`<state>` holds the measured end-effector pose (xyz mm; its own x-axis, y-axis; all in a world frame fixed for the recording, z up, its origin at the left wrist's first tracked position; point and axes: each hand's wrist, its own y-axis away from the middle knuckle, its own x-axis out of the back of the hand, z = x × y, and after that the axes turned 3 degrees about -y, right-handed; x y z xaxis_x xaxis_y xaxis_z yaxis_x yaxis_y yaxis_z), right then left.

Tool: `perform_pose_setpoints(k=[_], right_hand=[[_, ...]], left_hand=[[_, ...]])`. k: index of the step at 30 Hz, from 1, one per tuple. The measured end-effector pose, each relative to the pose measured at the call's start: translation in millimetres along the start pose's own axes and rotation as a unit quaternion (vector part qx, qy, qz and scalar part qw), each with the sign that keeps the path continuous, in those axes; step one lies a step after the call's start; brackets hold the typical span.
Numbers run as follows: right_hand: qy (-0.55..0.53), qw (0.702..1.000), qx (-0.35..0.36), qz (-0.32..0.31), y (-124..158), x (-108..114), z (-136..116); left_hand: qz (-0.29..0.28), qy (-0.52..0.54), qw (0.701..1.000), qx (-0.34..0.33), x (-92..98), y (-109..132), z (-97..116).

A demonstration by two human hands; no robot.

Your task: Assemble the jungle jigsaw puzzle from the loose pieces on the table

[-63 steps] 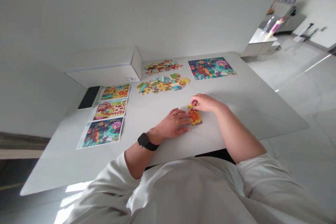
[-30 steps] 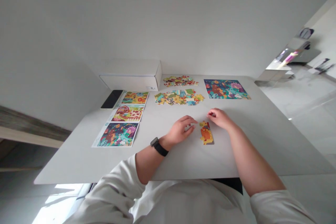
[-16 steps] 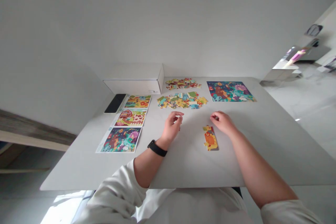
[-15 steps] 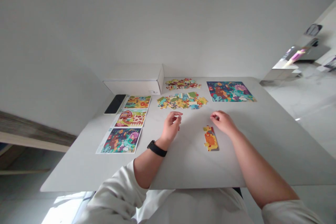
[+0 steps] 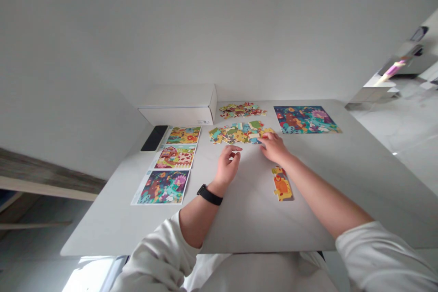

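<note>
My right hand reaches to the right end of a pile of yellow, green and blue puzzle pieces, its fingertips on the pieces there. Whether a piece is between its fingers cannot be made out. My left hand, with a black band on the wrist, hovers or rests just in front of the pile, fingers curled apart and nothing in them. Joined pieces showing an orange lion lie on the table below my right forearm. Behind the near pile is a second pile of red and green pieces.
A white box stands against the wall at the back left. In front of it are a black phone and a sheet with three printed pictures. A finished-looking dark forest picture lies at the back right of the table.
My right hand has moved left and forward from beside the joined lion pieces to the near pile. My left hand has kept its curled pose. The whole view has shifted slightly.
</note>
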<state>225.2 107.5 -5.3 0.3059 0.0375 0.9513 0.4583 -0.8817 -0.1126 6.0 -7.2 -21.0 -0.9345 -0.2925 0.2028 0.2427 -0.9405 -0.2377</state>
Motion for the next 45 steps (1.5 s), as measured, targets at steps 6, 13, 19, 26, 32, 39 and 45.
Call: perform_pose_setpoints(k=[6, 13, 19, 26, 32, 39, 45], right_hand=[[-0.03, 0.998, -0.023, 0.043, -20, 5, 18], [0.001, 0.993, -0.118, 0.015, -35, 15, 36], [-0.036, 0.991, -0.13, 0.019, -26, 10, 41], [-0.053, 0.988, -0.145, 0.026, -29, 11, 36], [-0.101, 0.98, -0.171, 0.008, -35, 11, 35], [-0.333, 0.908, -0.251, 0.048, -9, 20, 58], [-0.601, 0.758, -0.238, 0.091, 32, 28, 58]], left_hand=[[-0.009, -0.004, 1.0, -0.011, -1.1, 1, -1], [-0.029, -0.011, 0.999, -0.017, -3.2, 0, -3], [-0.037, -0.015, 0.999, -0.027, -3.7, 1, -1], [-0.049, -0.022, 0.998, -0.041, -4.7, 1, 1], [-0.056, -0.034, 0.997, -0.048, -2.7, 2, 8], [-0.074, -0.026, 0.996, -0.052, -5.6, 2, 9], [-0.1, -0.026, 0.993, -0.052, -8.4, 4, 7]])
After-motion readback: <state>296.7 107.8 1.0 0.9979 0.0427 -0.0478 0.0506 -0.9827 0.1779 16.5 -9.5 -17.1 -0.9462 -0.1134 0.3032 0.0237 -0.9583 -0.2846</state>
